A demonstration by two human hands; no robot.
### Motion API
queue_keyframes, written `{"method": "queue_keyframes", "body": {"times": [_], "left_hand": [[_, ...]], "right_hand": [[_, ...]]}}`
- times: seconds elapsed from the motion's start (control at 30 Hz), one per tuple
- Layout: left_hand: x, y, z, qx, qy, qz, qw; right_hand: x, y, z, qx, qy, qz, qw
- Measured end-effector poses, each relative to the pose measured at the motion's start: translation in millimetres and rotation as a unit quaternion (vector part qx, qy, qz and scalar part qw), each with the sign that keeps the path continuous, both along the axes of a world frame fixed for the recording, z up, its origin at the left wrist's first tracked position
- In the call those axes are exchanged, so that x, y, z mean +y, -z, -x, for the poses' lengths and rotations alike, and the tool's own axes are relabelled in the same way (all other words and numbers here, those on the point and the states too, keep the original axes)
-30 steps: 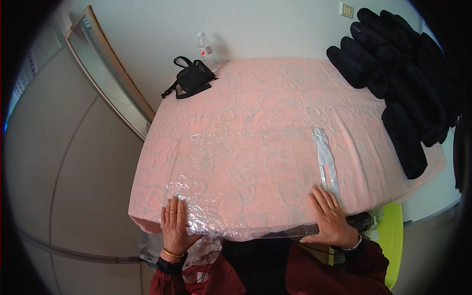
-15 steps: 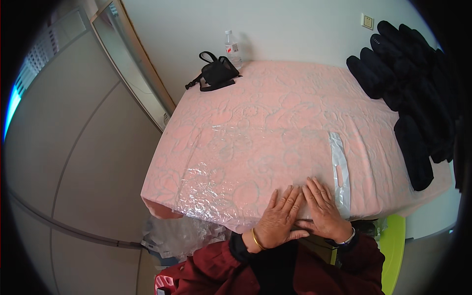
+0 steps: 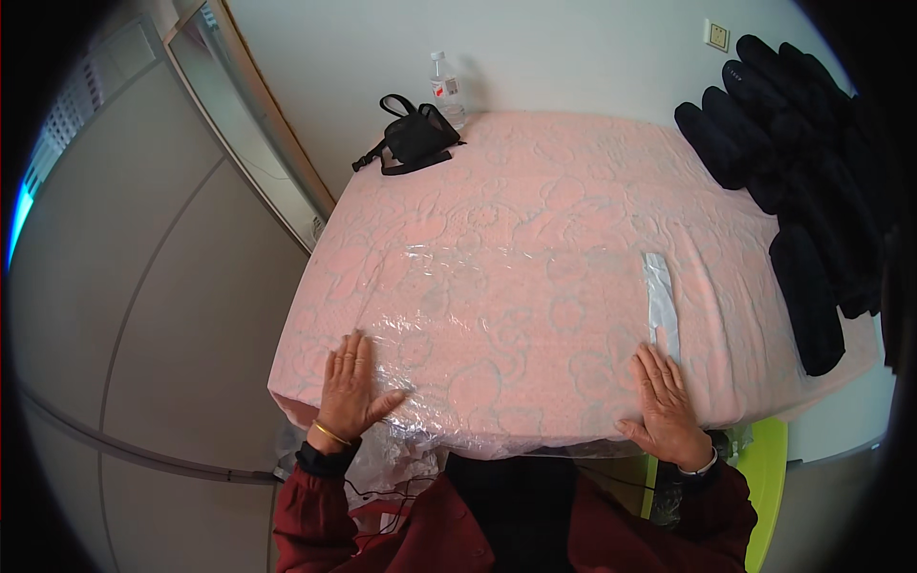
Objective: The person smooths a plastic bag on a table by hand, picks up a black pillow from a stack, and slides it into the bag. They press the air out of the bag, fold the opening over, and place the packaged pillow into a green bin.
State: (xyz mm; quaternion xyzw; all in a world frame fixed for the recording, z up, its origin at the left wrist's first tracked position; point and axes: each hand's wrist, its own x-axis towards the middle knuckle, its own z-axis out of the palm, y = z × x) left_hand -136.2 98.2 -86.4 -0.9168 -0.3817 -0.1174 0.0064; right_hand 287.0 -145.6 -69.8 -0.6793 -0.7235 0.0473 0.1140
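Observation:
A clear plastic bag [image 3: 516,329] lies flat across the near part of the pink patterned cloth [image 3: 573,181]. Along the bag's right side runs a white handle strip [image 3: 659,296]. My left hand [image 3: 350,387] rests on the bag's left end, palm down, with fingers stretched and the thumb spread. Over the lower part of the handle strip lies my right hand [image 3: 666,406], also flat with its thumb out. Neither hand grips anything.
At the far left of the cloth are a black strapped pouch [image 3: 418,138] and a clear bottle [image 3: 445,91]. Dark rolled bundles [image 3: 793,162] are heaped on the right. Crumpled plastic [image 3: 392,463] hangs below the near edge, and a lime-green rim [image 3: 767,477] shows at lower right.
My left hand has slid from the bag's near middle to its left end. My right hand has shifted slightly right onto the handle strip. The bag looks smoother.

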Motion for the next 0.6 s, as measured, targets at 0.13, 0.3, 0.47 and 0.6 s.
{"method": "queue_keyframes", "body": {"times": [0.13, 0.3, 0.47, 0.6], "left_hand": [[3, -1, 27, 0.005, -0.078, 0.010, 0.997], [-5, -27, 26, 0.062, -0.137, 0.009, 0.989], [-38, -86, -74, 0.081, 0.099, -0.051, 0.990], [-58, -76, -165, 0.099, 0.229, -0.018, 0.968]], "right_hand": [[-8, -7, -13, 0.061, -0.028, 0.015, 0.998], [-16, -45, -44, 0.122, -0.018, -0.056, 0.991], [15, -69, -25, 0.030, -0.065, -0.024, 0.997], [63, -41, -3, -0.020, -0.121, 0.008, 0.992]]}}
